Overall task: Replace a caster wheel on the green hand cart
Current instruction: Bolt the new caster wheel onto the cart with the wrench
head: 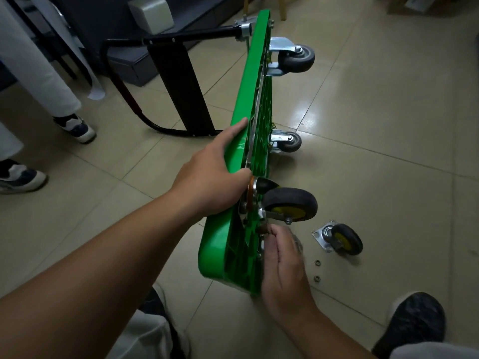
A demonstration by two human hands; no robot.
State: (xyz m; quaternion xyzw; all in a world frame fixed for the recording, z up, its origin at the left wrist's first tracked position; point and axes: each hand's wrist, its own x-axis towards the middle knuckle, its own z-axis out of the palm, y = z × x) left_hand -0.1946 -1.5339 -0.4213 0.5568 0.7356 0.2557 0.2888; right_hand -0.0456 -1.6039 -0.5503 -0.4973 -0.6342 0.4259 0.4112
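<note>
The green hand cart [248, 104] stands on its long edge on the tiled floor, its ribbed underside facing right. My left hand [215, 177] grips the upper edge of the deck. A black caster wheel with a yellow hub [291, 204] sits against the underside near me. My right hand [282, 257] is just below that caster, its fingertips pinching a small part at the mounting plate; the part itself is hidden. A second yellow-hub caster [342, 239] lies loose on the floor to the right.
Two small nuts [316, 270] lie on the tile by the loose caster. Two grey casters [295, 57] stick out of the cart's far end, and its black handle [166, 84] lies folded out to the left. Another person's legs and shoes [75, 126] stand at left. My own shoes are at the bottom.
</note>
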